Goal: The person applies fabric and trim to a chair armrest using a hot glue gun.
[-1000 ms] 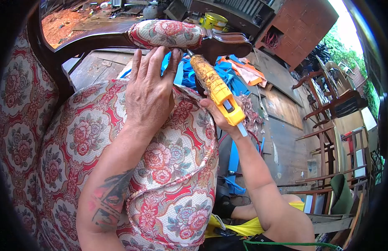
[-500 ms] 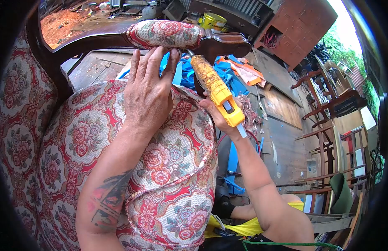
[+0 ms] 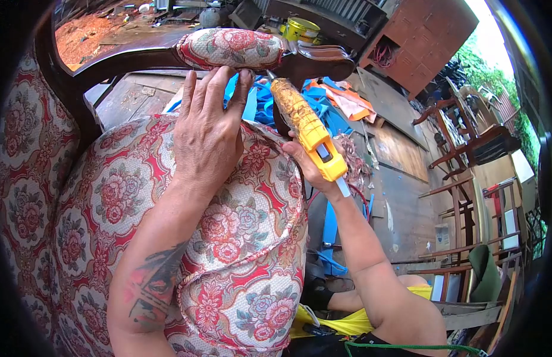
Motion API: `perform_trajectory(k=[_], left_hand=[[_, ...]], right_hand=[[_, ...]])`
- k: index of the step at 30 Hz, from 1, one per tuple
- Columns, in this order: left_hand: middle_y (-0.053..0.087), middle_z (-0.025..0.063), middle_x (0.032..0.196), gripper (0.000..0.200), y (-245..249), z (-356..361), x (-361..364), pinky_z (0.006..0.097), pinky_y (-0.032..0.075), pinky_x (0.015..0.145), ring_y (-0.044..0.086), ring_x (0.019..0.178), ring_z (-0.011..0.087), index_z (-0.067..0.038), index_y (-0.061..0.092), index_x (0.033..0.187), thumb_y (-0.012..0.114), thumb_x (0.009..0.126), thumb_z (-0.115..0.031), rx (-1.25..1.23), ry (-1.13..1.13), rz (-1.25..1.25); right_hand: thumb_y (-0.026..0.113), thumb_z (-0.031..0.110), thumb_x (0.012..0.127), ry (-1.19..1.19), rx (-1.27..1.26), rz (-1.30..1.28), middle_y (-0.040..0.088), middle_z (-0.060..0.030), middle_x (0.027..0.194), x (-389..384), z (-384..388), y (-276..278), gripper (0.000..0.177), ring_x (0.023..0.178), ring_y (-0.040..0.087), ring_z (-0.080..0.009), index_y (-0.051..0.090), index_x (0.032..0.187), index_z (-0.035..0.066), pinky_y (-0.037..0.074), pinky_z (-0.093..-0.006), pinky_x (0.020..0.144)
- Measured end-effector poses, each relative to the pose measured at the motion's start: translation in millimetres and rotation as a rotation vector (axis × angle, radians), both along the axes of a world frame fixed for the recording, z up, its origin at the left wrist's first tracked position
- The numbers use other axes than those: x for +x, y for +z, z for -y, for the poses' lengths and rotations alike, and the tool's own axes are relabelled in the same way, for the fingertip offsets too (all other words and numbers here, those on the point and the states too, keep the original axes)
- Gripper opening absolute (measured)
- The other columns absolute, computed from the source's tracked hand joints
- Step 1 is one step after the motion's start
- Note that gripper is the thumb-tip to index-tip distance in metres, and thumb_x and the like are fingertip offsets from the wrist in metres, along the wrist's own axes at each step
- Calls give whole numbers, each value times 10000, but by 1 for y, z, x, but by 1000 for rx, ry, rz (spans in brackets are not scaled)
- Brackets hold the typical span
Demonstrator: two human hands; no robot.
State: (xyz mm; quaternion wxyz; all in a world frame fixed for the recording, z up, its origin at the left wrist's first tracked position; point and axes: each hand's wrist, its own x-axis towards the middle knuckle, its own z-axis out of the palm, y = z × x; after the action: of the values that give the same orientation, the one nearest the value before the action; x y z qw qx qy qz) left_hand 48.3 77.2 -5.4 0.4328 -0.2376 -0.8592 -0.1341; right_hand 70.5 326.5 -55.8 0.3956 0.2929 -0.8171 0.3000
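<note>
Bright daylight glares at upper right; dark, curved fisheye edges

A yellow bucket (image 3: 301, 30) stands near a reddish locker (image 3: 423, 44). Wooden chair frames (image 3: 466, 140) lie at right, with dark green cloth (image 3: 481, 273) near them. Orange shavings (image 3: 85, 37) cover ground at upper left.

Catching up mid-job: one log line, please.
left hand: fingertips at floral fabric armrest pad | right hand: holding yellow plastic glue gun, nozzle near pad | twisted red-white cord: on floral seat
</note>
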Motion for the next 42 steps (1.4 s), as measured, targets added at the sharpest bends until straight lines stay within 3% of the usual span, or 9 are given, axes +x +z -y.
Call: perform_trajectory(k=[8,10,13,14,16,42], left_hand=[[551,167,1510,667,0,0,-1,566,334,1314,549,1446,349,-137,614,1569,643,919,12,-3,2,-4],[552,168,1494,749,-1,1,-2,548,297,1334,534,1457,325,-65,621,1547,701,803,-30,-26,9,-23],[549,167,1497,758,0,1,-2,542,295,1336,531,1461,325,-64,619,1549,708,797,-31,-27,7,-20],[549,167,1497,758,0,0,-2,542,295,1336,531,1461,325,-64,619,1549,708,797,-31,-27,7,-20],[552,161,1514,681,0,0,-1,569,335,1313,545,1455,343,-141,616,1568,649,906,16,3,-4,3],[563,161,1503,667,0,0,-1,568,349,1310,559,1440,345,-149,626,1558,654,910,10,5,-4,-8]], right_hand=[[902,258,912,-25,81,-57,760,-102,857,-2,-4,-1,259,686,732,-308,758,984,55,557,-393,597],[899,263,914,-24,91,-64,760,-103,856,-2,-4,0,260,689,732,-310,758,986,57,556,-396,599],[897,268,917,-35,102,-70,760,-103,855,-1,-4,-2,263,692,733,-309,757,985,56,556,-400,601],[897,268,917,-38,68,-47,761,-103,858,0,-3,-3,265,695,734,-308,757,987,54,556,-399,603],[897,268,918,-41,33,-23,762,-103,860,0,-2,-2,267,698,736,-306,757,990,52,556,-399,605],[889,245,924,-39,-23,16,752,-86,842,4,1,-2,221,690,719,-299,769,989,70,528,-399,596]])
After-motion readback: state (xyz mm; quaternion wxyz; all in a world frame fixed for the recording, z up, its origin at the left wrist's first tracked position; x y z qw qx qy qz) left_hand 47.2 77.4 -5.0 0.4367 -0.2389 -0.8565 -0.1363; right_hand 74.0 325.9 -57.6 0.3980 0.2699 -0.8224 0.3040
